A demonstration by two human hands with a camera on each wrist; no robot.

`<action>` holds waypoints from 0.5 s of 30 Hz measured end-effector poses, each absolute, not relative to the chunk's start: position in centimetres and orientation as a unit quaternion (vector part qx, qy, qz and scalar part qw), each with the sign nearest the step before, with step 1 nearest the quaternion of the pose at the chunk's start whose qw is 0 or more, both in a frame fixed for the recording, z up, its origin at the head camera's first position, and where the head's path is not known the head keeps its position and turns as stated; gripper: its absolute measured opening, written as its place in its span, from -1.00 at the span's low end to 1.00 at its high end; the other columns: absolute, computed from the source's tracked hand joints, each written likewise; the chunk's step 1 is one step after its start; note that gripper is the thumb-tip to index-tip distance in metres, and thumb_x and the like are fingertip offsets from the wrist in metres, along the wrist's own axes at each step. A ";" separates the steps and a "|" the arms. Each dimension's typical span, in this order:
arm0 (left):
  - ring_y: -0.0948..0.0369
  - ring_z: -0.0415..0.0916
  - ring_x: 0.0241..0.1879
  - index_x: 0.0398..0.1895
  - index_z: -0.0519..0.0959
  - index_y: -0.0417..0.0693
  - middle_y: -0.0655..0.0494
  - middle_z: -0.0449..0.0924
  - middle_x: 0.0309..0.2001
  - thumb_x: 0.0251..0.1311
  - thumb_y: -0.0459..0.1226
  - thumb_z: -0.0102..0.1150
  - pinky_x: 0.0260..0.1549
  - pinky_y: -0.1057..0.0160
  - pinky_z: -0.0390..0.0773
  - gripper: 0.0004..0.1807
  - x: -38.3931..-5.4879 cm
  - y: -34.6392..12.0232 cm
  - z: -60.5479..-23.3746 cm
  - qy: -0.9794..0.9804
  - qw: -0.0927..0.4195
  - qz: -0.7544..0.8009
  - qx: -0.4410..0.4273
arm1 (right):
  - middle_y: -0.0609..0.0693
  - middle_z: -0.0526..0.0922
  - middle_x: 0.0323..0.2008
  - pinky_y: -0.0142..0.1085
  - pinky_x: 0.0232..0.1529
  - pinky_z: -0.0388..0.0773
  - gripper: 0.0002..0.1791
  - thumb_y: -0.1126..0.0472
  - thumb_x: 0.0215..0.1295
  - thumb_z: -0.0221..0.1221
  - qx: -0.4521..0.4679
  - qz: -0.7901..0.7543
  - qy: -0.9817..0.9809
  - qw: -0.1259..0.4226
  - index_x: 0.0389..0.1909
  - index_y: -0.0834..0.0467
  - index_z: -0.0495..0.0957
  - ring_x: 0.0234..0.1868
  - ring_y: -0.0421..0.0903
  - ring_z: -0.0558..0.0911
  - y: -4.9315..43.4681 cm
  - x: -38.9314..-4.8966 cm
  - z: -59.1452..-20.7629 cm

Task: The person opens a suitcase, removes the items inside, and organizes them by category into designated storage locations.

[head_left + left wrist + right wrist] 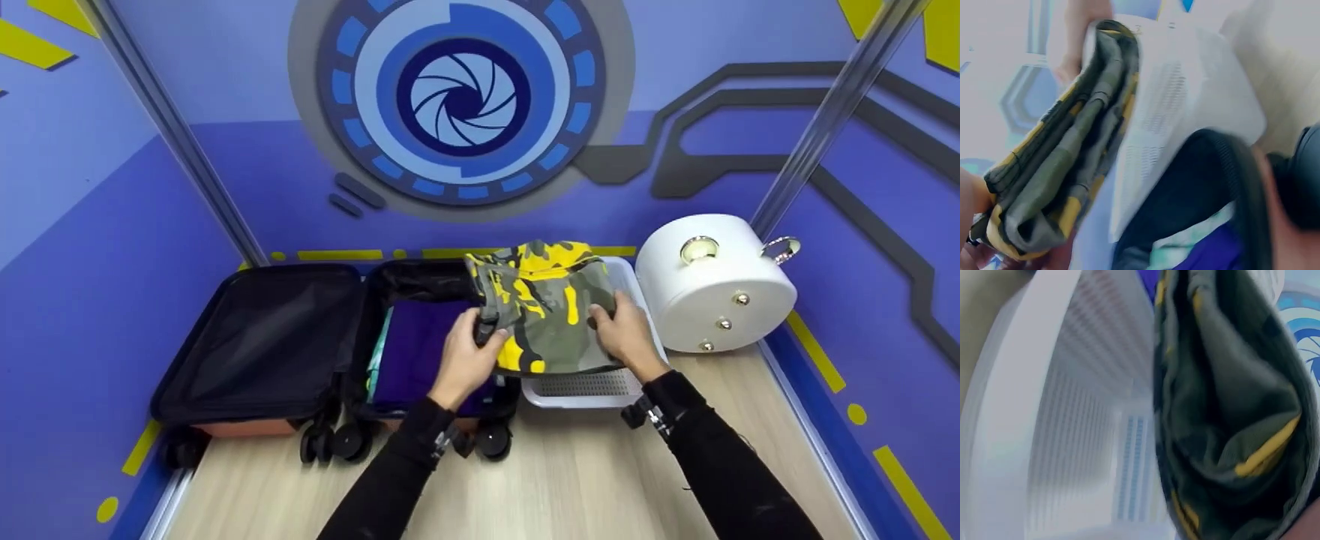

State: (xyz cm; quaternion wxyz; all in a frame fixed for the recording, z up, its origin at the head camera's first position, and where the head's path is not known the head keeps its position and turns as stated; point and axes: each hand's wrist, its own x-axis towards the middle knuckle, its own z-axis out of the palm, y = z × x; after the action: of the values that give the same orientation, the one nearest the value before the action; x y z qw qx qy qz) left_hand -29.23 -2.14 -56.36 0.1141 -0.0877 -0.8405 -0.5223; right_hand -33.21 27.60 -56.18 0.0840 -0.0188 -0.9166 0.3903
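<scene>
Both hands hold a folded camouflage garment [555, 322] in yellow, grey and black, raised above a white plastic basket [585, 401]. My left hand [466, 356] grips its left edge, thumb on top. On the opposite edge my right hand [626, 334] pinches it with the thumb over the cloth. Several folded layers of the garment [1072, 152] show end-on in the left wrist view. Slotted walls and floor of the basket [1067, 439] appear below the cloth in the right wrist view. Left of the basket, an open suitcase half [379, 409] contains a folded purple cloth [416, 349].
The suitcase's black-lined other half [262, 337] lies at the left, with black wheels [352, 442] along the front. A white round case [712, 285] with ring handles stands right of the basket. Blue panels [247, 180] close off the back and sides of the wooden surface [570, 480].
</scene>
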 end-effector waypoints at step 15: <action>-0.15 0.42 0.59 0.67 0.31 -0.32 -0.34 0.41 0.60 0.49 -0.10 0.30 0.60 -0.08 0.40 -0.18 -30.3 2.7 -58.5 -0.862 -0.011 -0.498 -0.098 | 0.57 0.70 0.03 0.38 0.10 0.57 -0.60 0.13 0.69 0.13 -0.048 0.275 -0.952 0.129 0.23 0.40 0.43 0.10 0.56 0.70 31.4 -33.5 -57.3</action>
State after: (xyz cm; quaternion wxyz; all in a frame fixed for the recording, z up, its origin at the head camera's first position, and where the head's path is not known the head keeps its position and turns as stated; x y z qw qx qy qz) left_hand -30.33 2.71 -58.55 -0.0111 -0.0978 -0.8618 -0.4976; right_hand -33.51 31.41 -57.32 0.1288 -0.0482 -0.9516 0.2747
